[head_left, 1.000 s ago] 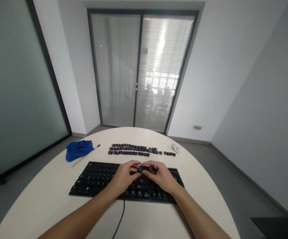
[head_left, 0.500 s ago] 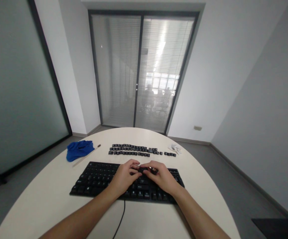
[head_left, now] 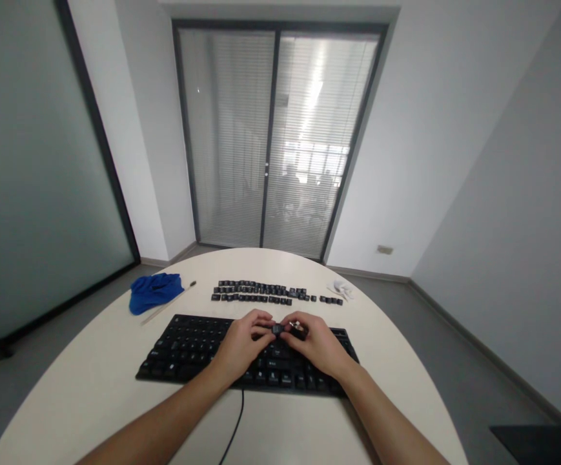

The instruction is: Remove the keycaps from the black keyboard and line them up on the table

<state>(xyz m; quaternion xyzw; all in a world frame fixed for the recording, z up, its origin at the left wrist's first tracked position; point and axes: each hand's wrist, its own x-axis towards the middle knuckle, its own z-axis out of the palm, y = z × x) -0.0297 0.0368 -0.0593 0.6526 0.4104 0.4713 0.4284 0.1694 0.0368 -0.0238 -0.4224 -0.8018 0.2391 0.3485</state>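
**Right hand (head_left: 315, 339) has drawn its forefinger back, baring the black key (head_left: 277, 329)**

It and the left hand (head_left: 242, 342) pinch the key, fingertips nearly closed, over the keyboard (head_left: 188, 342); from here I can't tell whether it's lifted. Loose keys (head_left: 261, 299) lie in rows beyond.

On the table (head_left: 280, 265), keycaps (head_left: 254, 298) lie behind the keyboard (head_left: 190, 343).
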